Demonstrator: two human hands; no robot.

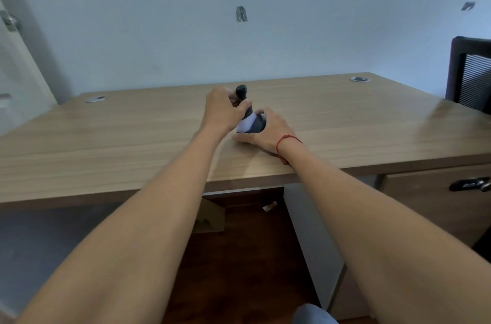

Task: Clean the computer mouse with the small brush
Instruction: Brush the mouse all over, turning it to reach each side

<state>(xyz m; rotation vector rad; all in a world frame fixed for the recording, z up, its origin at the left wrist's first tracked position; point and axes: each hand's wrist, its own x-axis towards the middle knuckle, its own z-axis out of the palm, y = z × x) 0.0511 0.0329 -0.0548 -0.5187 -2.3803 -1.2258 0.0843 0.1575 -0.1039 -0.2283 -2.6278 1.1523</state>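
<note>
- Both your forearms reach forward over a wooden bench [132, 132], and your hands meet near its middle.
- Your left hand [221, 108] is closed in a fist around the dark handle of the small brush [242, 95]; the rounded handle end sticks up above your fingers and the brush slants down to the right.
- The pale bristles (a light, whitish patch) press against the computer mouse [256, 126], a dark shape sitting on the bench between your hands.
- Your right hand [268, 130] curls loosely around the mouse from the right side, its fingers on the bench top and against the mouse; much of the mouse is hidden, so you cannot tell its exact orientation.
- A red string bracelet [285, 141] circles your right wrist.
- Two round metal cable grommets are set in the bench, one at far left [96, 99] and one at far right [359, 79].
- A dark chair back [470, 76] stands at the right edge, beyond the bench.
</note>
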